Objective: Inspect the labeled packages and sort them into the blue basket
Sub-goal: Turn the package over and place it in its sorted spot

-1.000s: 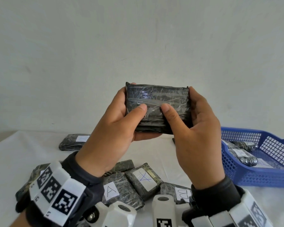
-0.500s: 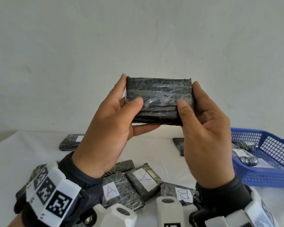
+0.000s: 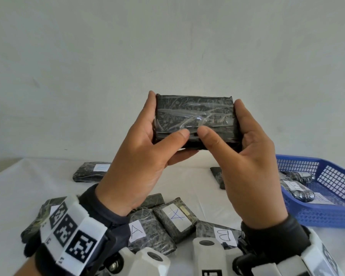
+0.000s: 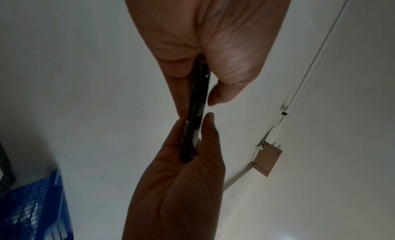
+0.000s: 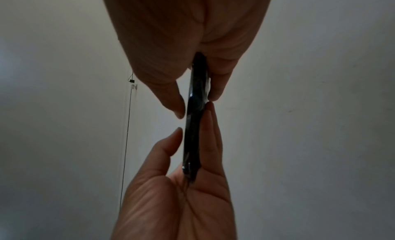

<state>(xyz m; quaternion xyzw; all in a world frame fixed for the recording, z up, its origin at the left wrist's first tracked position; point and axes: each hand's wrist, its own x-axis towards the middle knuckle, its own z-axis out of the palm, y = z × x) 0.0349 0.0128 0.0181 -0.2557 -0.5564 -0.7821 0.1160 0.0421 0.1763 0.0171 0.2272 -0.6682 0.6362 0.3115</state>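
Note:
A black plastic-wrapped package (image 3: 195, 116) is held up in front of the wall, its taped face towards me with no label showing. My left hand (image 3: 147, 152) grips its left end and my right hand (image 3: 249, 166) grips its right end. Both thumbs press the front near the lower edge, and the fingers are behind. The wrist views show the package edge-on (image 4: 197, 100) (image 5: 194, 122), pinched between thumbs and fingers. The blue basket (image 3: 327, 218) sits on the table at the right, holding several labelled packages (image 3: 299, 193).
On the white table below my hands lie several black packages, with labels reading A (image 3: 136, 231), X (image 3: 176, 216) and B (image 3: 224, 235). One more package (image 3: 92, 172) lies far left, and another (image 3: 217, 176) lies partly behind my right hand.
The package has risen slightly and turned more squarely towards me. My right thumb slid out to the right edge, then back to the middle beside my left thumb.

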